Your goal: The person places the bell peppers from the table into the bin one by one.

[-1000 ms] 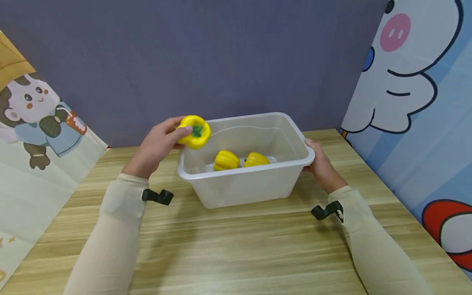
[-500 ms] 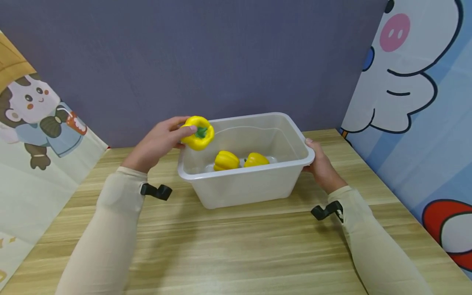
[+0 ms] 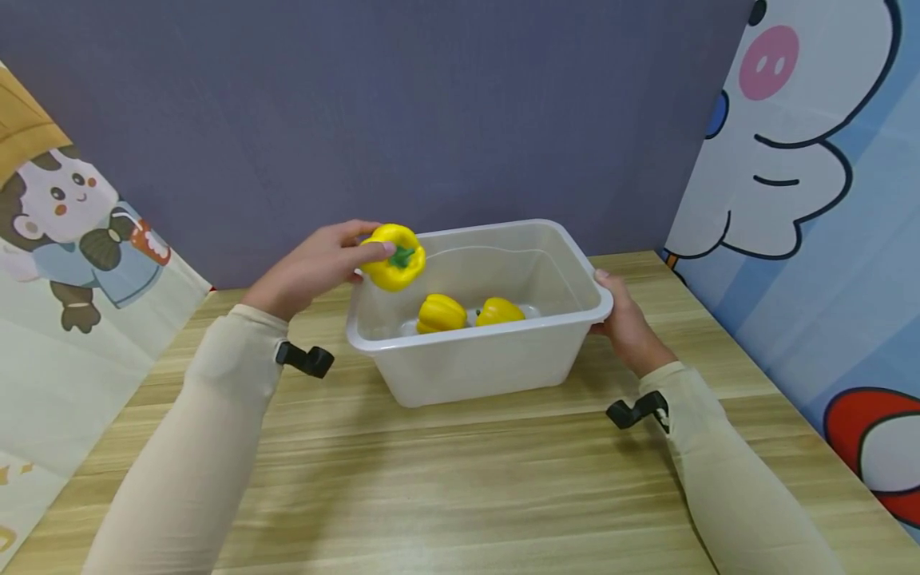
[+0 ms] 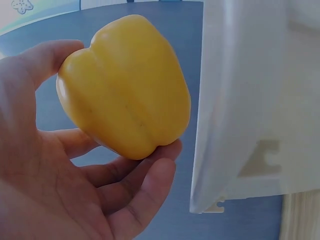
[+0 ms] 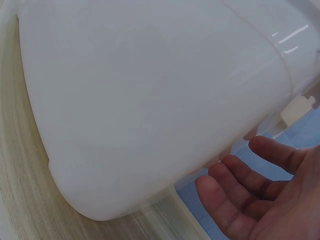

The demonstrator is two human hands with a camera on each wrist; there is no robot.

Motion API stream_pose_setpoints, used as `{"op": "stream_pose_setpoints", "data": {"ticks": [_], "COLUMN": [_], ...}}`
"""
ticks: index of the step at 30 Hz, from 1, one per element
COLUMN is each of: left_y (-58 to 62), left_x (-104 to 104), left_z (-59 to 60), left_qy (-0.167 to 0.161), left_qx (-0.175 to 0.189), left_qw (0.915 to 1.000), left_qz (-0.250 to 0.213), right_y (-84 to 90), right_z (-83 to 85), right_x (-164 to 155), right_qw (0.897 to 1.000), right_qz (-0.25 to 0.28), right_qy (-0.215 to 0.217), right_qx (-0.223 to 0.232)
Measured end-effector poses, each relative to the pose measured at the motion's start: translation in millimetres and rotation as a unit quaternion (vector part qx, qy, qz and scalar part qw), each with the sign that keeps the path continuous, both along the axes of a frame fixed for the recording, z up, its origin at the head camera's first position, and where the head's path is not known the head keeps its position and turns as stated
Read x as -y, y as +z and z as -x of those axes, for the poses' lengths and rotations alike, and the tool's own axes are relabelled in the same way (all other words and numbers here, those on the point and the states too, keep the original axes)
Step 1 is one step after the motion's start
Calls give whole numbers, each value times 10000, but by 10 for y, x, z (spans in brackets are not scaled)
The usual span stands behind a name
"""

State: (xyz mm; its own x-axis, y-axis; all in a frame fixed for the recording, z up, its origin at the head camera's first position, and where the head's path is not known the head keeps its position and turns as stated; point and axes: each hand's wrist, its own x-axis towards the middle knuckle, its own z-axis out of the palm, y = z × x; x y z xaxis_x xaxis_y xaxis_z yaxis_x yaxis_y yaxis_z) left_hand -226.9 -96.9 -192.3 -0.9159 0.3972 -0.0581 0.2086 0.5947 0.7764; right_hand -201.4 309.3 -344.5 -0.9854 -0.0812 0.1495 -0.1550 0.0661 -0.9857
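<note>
A clear plastic bin (image 3: 474, 351) stands on a wooden table (image 3: 460, 487), near the table's far edge by the purple wall (image 3: 402, 104). The left hand (image 3: 312, 267) holds a yellow pepper (image 3: 394, 255) over the bin's left rim, above the near-left corner, stem turned towards the bin's inside. The fingers (image 4: 145, 187) curl under the pepper and the thumb presses on its top; the left wrist view shows the pepper (image 4: 127, 97) resting in that grip just beside the bin's outer wall (image 4: 235, 100), not touching it.

Two more peppers lie on the bin's floor, side by side and touching or nearly so: one (image 3: 441, 312) left of centre, the other (image 3: 499, 311) just right of it.

The right hand (image 3: 627, 323) is at the bin's right end, thumb on top of the rim and the other fingers below it. In the right wrist view those fingers (image 5: 240, 200) are loosely bent, spread beneath the rim beside the bin's wall (image 5: 150, 100); whether they press on the plastic cannot be told. The hand is half open, with no tight grip.

A black clip (image 3: 307, 359) sits at the left sleeve left of the bin, another (image 3: 634, 412) at the right sleeve near the bin's right end. Cartoon panels (image 3: 805, 160) stand at both sides of the table
</note>
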Motion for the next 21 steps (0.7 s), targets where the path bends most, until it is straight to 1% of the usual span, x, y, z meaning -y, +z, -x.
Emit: {"op": "stream_pose_setpoints", "data": {"ticks": [7, 11, 19, 21], "left_y": [75, 119, 205, 222], "left_x": [-73, -80, -110, -139], "left_z": [40, 59, 98, 101], "left_qy": [-9, -136, -336, -327], "left_qx": [-7, -12, 54, 85], "left_qw": [9999, 9998, 9989, 9986], "left_qz": [153, 156, 333, 406], "right_y": [-5, -16, -20, -17], "right_z": [0, 8, 10, 5], "right_x": [-7, -10, -18, -13], "right_qw": [9999, 9999, 9999, 10000], "right_qz": [-75, -102, -88, -79], "right_qy": [12, 1, 8, -16], "right_qx": [-65, -99, -58, -53]}}
